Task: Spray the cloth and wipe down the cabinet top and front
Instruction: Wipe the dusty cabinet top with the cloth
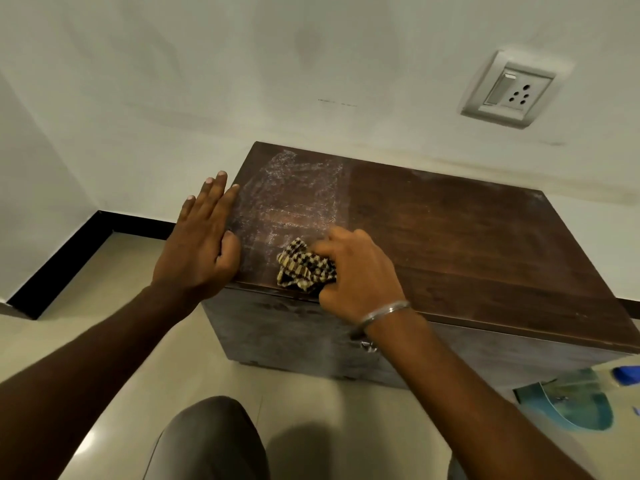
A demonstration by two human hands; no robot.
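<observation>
A low dark wooden cabinet stands against the white wall. The left part of its top is dusty with pale smears. A crumpled black-and-yellow checked cloth lies near the top's front left edge, with my right hand shut on it. A metal bangle is on that wrist. My left hand lies flat with fingers spread against the cabinet's left edge, holding nothing. The cabinet front below looks grey with dust. A spray bottle with a blue cap lies on the floor at the lower right.
A wall socket with a switch sits above the cabinet on the right. Beige floor tiles with a black skirting run to the left. My knee is at the bottom centre.
</observation>
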